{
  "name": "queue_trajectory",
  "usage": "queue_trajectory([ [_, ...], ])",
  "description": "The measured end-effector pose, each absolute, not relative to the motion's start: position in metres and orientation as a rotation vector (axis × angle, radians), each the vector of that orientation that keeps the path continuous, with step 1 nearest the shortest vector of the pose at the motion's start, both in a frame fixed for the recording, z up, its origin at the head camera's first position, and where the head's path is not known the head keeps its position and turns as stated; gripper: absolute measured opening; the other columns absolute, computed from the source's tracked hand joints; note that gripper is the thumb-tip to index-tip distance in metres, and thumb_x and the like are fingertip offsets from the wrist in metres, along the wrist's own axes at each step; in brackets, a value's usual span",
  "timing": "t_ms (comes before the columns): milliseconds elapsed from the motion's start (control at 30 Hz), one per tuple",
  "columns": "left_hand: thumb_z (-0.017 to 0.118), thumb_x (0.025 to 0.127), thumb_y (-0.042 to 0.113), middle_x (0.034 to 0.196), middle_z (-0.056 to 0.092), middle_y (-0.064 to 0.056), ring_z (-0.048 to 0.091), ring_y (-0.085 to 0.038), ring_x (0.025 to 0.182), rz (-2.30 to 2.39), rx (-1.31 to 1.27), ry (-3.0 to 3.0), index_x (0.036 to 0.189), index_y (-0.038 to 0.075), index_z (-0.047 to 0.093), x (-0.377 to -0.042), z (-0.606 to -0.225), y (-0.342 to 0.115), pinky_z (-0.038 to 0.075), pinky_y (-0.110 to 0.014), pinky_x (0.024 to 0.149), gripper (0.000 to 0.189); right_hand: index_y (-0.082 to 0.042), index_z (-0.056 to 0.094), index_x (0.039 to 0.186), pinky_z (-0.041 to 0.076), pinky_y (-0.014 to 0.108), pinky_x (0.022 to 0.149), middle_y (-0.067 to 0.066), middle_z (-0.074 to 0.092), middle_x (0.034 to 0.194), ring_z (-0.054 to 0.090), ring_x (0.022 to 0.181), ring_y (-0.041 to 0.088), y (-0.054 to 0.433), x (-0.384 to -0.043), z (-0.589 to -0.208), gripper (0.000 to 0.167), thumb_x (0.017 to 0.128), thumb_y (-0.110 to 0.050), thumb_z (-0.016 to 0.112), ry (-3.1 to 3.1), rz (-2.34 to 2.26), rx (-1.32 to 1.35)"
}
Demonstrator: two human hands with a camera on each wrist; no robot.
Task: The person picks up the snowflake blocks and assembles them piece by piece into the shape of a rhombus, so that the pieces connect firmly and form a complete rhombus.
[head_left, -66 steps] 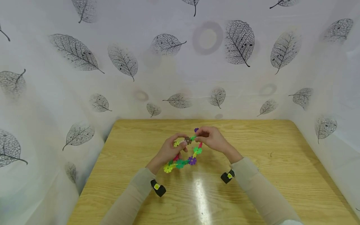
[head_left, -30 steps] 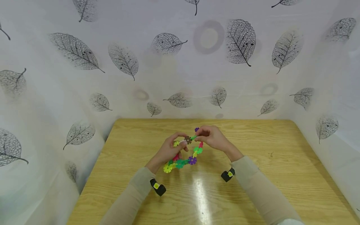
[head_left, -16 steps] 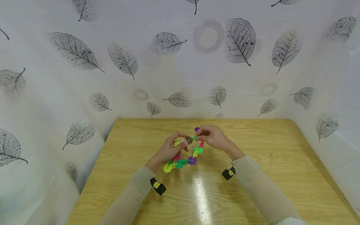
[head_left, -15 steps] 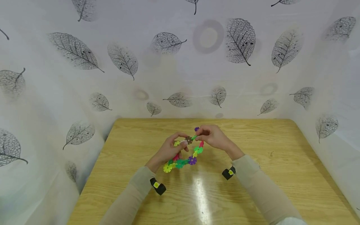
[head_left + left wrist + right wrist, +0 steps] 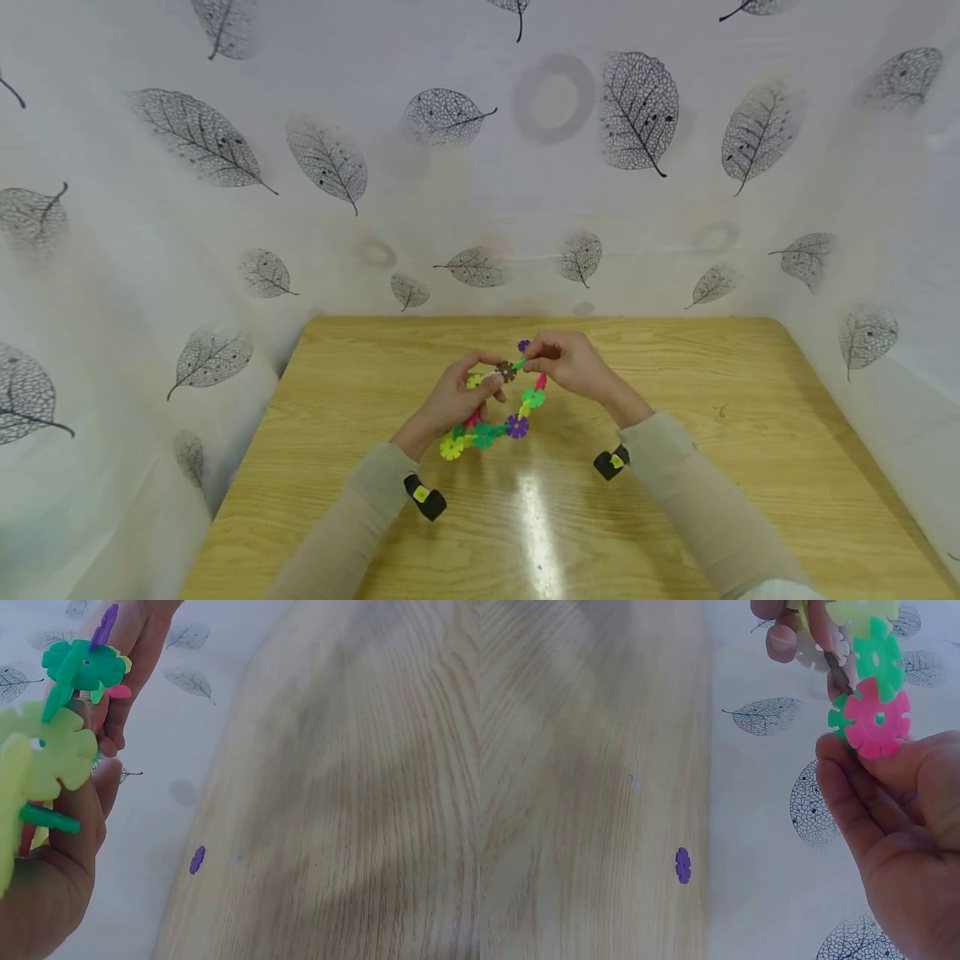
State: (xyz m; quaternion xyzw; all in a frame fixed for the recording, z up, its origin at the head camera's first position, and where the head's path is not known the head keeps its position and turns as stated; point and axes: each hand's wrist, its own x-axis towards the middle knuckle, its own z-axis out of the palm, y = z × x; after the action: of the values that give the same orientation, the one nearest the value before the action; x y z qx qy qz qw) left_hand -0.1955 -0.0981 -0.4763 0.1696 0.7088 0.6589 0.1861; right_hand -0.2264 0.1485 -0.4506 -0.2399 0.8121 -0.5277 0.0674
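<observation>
Interlocking flower-shaped plastic discs form a colourful hanging chain between both hands. My left hand [image 5: 450, 402] pinches a brown disc [image 5: 506, 372] between thumb and fingers. A green disc [image 5: 521, 364], joined to it or right at its edge, is pinched by my right hand [image 5: 573, 368]. Below, the chain curves through a pink disc [image 5: 864, 733], a light green one [image 5: 533, 397], a purple one [image 5: 517, 427] and a teal one [image 5: 483, 436]. At its lower left is a yellow disc [image 5: 64, 761], large in the left wrist view. My left fingers partly hide the chain's left side.
One loose purple disc [image 5: 682, 865] lies flat on the wooden table [image 5: 750, 467], near its far edge and just beyond my right hand. A white curtain [image 5: 465, 200] printed with dark leaves hangs behind the table and along both sides. Each wrist carries a small black camera [image 5: 611, 462].
Both hands and the chain have shifted slightly to the right. The pinch on the brown and green discs stays the same, and the loose purple disc has not moved on the table.
</observation>
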Motion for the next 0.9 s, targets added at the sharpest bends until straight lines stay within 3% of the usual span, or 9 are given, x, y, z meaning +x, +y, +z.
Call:
queue_trajectory([
  [100, 0.058, 0.110, 0.017, 0.087, 0.074, -0.006, 0.061, -0.011, 0.050, 1.862, 0.459, 2.001, 0.144, 0.007, 0.055, -0.1951, -0.4765, -0.0973, 0.054, -0.021, 0.049, 0.036, -0.001, 0.076, 0.098, 0.061, 0.023, 0.069, 0.016, 0.077, 0.098, 0.074, 0.084, 0.017, 0.1477, -0.2253, -0.4523, 0.003, 0.097, 0.000, 0.073, 2.458, -1.602, -0.714],
  [300, 0.059, 0.110, 0.019, 0.095, 0.074, -0.021, 0.061, -0.010, 0.051, 1.850, 0.423, 2.034, 0.144, 0.011, 0.057, -0.1965, -0.4762, -0.0979, 0.052, -0.021, 0.046, 0.035, -0.001, 0.075, 0.100, 0.062, 0.029, 0.069, 0.015, 0.076, 0.099, 0.072, 0.082, 0.009, 0.1503, -0.2245, -0.4565, 0.003, 0.099, -0.003, 0.072, 2.460, -1.609, -0.712],
  [500, 0.057, 0.110, 0.018, 0.107, 0.068, -0.040, 0.062, -0.009, 0.051, 1.856, 0.419, 2.030, 0.145, 0.011, 0.055, -0.1964, -0.4785, -0.1001, 0.054, -0.021, 0.049, 0.035, -0.002, 0.072, 0.099, 0.061, 0.026, 0.070, 0.015, 0.076, 0.099, 0.073, 0.085, 0.018, 0.1517, -0.2251, -0.4579, 0.004, 0.099, -0.005, 0.072, 2.450, -1.595, -0.674],
  [733, 0.059, 0.110, 0.018, 0.103, 0.072, -0.035, 0.063, -0.010, 0.052, 1.862, 0.444, 2.044, 0.144, 0.011, 0.057, -0.1965, -0.4796, -0.1008, 0.056, -0.022, 0.051, 0.035, -0.001, 0.073, 0.097, 0.063, 0.027, 0.076, 0.012, 0.075, 0.099, 0.074, 0.089, 0.016, 0.1529, -0.2271, -0.4576, 0.003, 0.098, -0.004, 0.074, 2.468, -1.582, -0.702],
  [900, 0.059, 0.109, 0.017, 0.105, 0.068, -0.042, 0.061, -0.010, 0.051, 1.851, 0.486, 2.016, 0.143, 0.009, 0.057, -0.1967, -0.4798, -0.1000, 0.056, -0.022, 0.051, 0.035, 0.000, 0.073, 0.099, 0.063, 0.025, 0.075, 0.017, 0.075, 0.101, 0.075, 0.089, 0.014, 0.1522, -0.2271, -0.4601, 0.004, 0.099, 0.002, 0.070, 2.407, -1.589, -0.728],
])
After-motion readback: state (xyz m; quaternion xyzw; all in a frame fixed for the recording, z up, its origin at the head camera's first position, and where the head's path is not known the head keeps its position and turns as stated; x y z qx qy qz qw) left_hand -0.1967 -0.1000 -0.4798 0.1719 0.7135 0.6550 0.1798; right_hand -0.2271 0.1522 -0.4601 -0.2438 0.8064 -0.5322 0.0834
